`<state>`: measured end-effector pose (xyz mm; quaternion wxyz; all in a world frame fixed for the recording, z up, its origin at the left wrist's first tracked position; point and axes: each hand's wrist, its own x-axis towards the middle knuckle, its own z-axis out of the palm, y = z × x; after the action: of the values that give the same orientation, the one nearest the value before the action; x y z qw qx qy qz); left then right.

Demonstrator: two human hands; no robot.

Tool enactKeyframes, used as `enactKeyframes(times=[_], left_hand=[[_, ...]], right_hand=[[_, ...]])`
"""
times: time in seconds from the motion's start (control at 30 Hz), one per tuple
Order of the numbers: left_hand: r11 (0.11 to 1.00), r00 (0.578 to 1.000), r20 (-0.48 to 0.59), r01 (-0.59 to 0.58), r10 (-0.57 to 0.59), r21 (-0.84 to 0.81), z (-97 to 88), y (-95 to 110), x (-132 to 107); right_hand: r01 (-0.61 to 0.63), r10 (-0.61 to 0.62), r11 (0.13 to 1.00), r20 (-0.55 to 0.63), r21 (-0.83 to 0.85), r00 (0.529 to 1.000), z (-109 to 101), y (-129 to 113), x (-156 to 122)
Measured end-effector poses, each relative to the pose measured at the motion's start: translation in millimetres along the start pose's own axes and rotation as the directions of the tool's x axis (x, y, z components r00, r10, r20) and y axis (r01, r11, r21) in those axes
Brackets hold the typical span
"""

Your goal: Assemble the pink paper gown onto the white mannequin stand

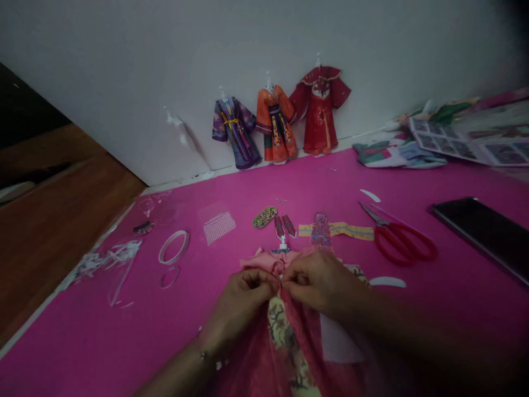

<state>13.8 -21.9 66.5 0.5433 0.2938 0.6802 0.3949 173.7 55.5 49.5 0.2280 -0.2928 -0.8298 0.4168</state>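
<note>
A doll dress (256,355) in pink and red fabric lies in front of me on a white doll form (282,243), whose neck pokes out at the top. Down its front runs a pale yellow panel (279,325) with a dark floral print. My left hand (243,298) pinches the dress near its waist, fingertips pressed together. Close beside it, my right hand (316,281) pinches the same spot from the other side. The fingers hide just what part of the fabric they hold. Patterned fabric strips (320,231) lie just beyond the right hand.
Red-handled scissors (403,237) and a dark phone (481,231) lie to the right on the pink tabletop (177,342). Tape rolls (174,247), a bead sheet (220,226) and plastic scraps (101,259) are leftward. Three dressed dolls (276,124) lean on the wall behind.
</note>
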Motion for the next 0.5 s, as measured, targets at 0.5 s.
enactKeyframes(times=[0.5], left_hand=[[1.000, 1.000, 0.023, -0.011, 0.010, 0.016, 0.9, -0.7, 3.1]], right_hand=[[-0.078, 0.078, 0.997, 0.016, 0.028, 0.997, -0.6, -2.9, 1.3]])
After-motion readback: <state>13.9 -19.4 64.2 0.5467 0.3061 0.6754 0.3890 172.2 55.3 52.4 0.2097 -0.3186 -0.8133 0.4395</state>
